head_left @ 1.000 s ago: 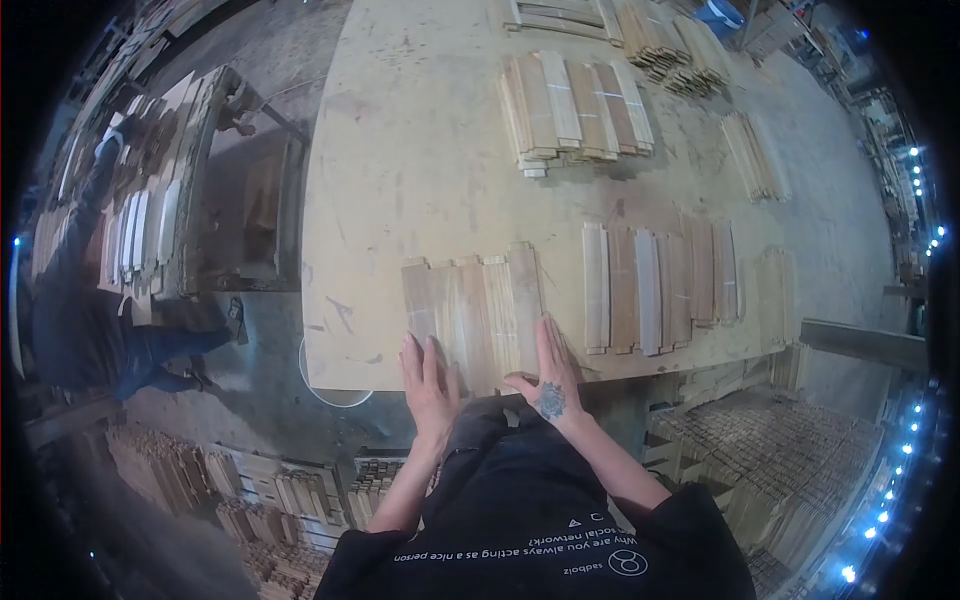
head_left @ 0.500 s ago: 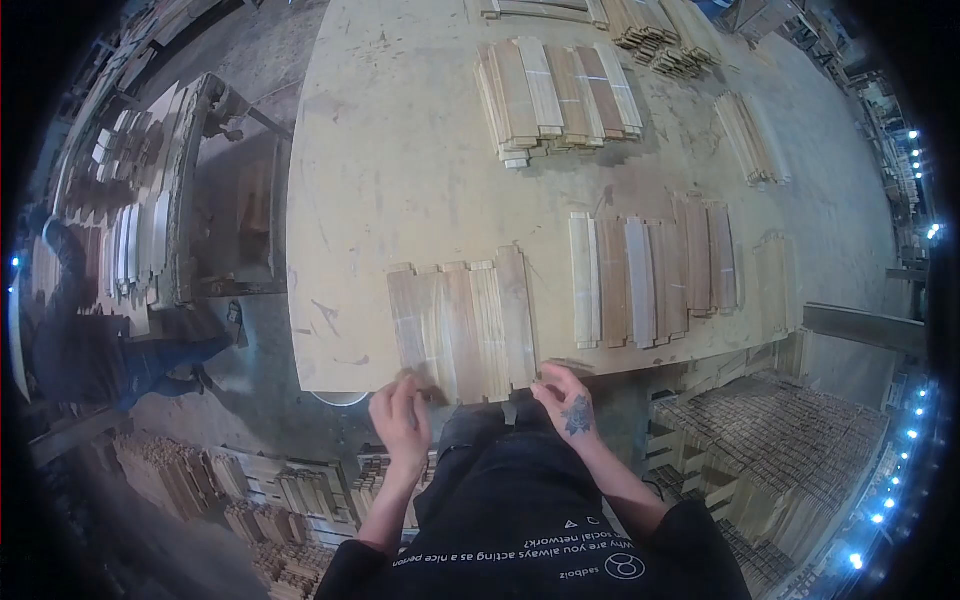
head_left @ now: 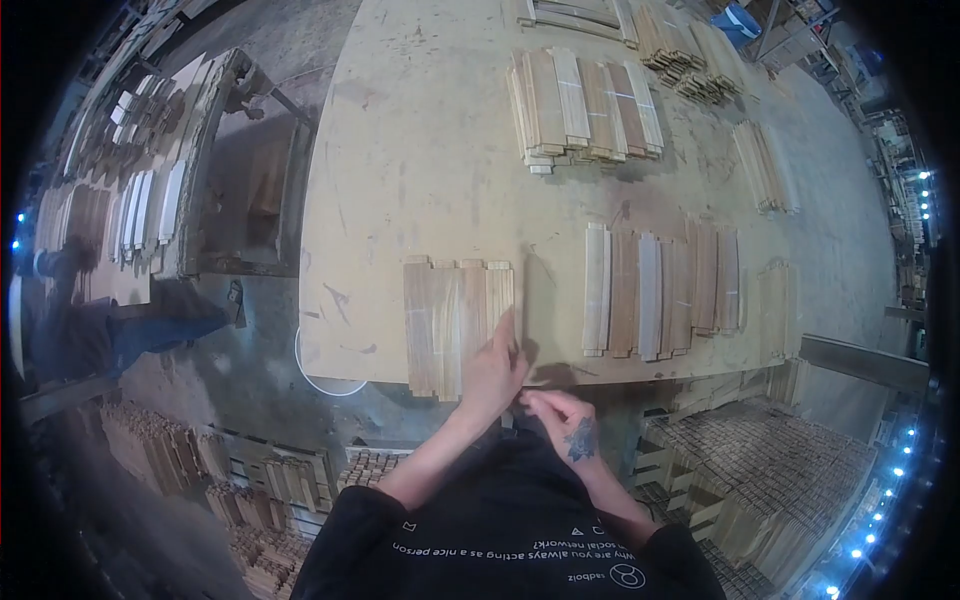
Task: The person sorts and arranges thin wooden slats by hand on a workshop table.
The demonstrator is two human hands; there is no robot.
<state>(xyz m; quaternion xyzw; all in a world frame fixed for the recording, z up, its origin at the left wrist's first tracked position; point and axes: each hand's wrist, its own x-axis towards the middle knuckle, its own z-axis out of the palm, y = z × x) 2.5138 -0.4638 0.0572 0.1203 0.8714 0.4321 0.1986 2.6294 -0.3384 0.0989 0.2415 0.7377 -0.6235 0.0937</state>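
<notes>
A row of thin wooden boards [head_left: 435, 325] lies side by side near the table's front edge. At its right side, a narrow board [head_left: 519, 290] appears tilted up on its edge, with a shadow beside it. My left hand [head_left: 493, 375] reaches across the near part of the row and grips this board, one finger stretched along it. Close to the board's near end is my right hand [head_left: 565, 415], tattooed on the back, its fingers pinched together; what lies between them is hidden.
More board bundles lie on the table [head_left: 400, 150]: one to the right [head_left: 650, 290], another farther back [head_left: 585, 105]. A cart with boards [head_left: 150, 210] stands left, beside a person in dark clothing [head_left: 150, 335]. Stacked wood [head_left: 760, 460] is at the lower right.
My left hand has moved right and forward over the boards. The rightmost board has gone from lying flat to tilted. My right hand has closed and moved slightly lower. The view has shifted.
</notes>
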